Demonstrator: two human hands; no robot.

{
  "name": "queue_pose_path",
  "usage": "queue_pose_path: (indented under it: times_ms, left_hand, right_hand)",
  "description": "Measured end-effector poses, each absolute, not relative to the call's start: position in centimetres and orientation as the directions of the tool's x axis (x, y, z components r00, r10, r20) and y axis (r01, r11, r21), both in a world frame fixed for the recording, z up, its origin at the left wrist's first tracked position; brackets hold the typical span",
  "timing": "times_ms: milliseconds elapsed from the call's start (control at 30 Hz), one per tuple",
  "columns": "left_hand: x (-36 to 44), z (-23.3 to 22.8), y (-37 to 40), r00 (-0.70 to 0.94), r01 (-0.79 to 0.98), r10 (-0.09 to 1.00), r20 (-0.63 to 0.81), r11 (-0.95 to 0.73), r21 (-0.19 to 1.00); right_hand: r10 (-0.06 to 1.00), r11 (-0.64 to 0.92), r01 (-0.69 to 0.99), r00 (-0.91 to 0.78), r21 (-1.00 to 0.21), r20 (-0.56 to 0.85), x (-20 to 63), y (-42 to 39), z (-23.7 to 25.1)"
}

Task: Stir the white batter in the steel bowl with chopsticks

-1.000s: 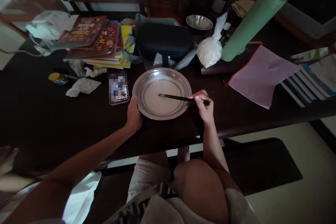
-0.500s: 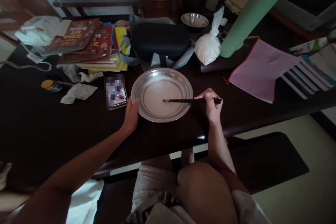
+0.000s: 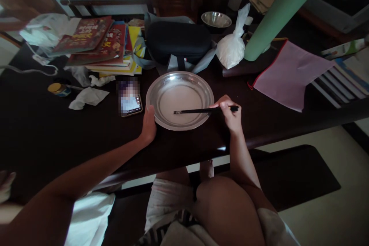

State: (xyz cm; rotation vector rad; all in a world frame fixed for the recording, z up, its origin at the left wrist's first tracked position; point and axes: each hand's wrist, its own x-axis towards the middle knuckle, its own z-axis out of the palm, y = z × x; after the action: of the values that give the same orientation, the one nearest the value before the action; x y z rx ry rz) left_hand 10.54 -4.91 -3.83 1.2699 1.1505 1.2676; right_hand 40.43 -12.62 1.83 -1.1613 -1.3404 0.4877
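A wide steel basin stands on the dark table, with a pale, milky liquid in its bottom. My left hand grips the basin's left rim, thumb over the edge and the other fingers hidden beneath or behind it. In my right hand is a pair of black chopsticks, held nearly level across the basin's right rim. Their whitened tips rest in the liquid near its middle. A phone with a lit screen lies just left of the basin.
Behind the basin sits a black case, with a tied bag of white powder and a tall green flask to its right. Books, tissues and a yellow-lidded jar are at left. Another person's hand shows at far left.
My right hand has moved a little left, and the chopstick tips have shifted left through the liquid. My left hand still holds the rim. The view has shifted slightly.
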Motion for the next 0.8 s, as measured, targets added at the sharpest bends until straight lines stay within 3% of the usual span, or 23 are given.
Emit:
queue_pose_path:
  times_ms: [100, 300, 467, 633, 700, 800]
  left_hand:
    - [10.47, -3.85, -4.79, 0.019, -0.043, 0.998, 0.064, -0.063, 0.997]
    - [10.27, -4.03, -4.63, 0.035, -0.049, 0.998, 0.054, -0.052, 0.997]
    - [10.4, -3.91, -4.72, 0.048, -0.075, 0.997, 0.054, -0.05, 0.996]
    - [10.6, -3.46, -4.9, 0.016, -0.057, 0.999, 0.052, -0.051, 0.997]
    - [10.64, -3.27, -4.97, 0.001, -0.041, 0.998, 0.059, -0.059, 0.997]
    - [10.69, -3.09, -5.03, 0.015, -0.036, 0.998, 0.06, -0.06, 0.998]
  right_hand:
    - [0.838, 0.445, 0.376, 0.146, -0.813, 0.526, 40.31, -12.54, 1.88]
    - [0.769, 0.416, 0.342, 0.361, -0.842, 0.527, 40.52, -12.83, 1.7]
    - [0.837, 0.459, 0.367, 0.126, -0.809, 0.533, 40.26, -12.68, 1.96]
    - [0.739, 0.45, 0.348, 0.371, -0.822, 0.562, 40.21, -12.68, 1.83]
    - [0.768, 0.421, 0.303, 0.383, -0.855, 0.514, 40.2, -12.78, 1.83]
    - [0.85, 0.388, 0.343, 0.226, -0.855, 0.476, 40.13, -12.76, 1.9]
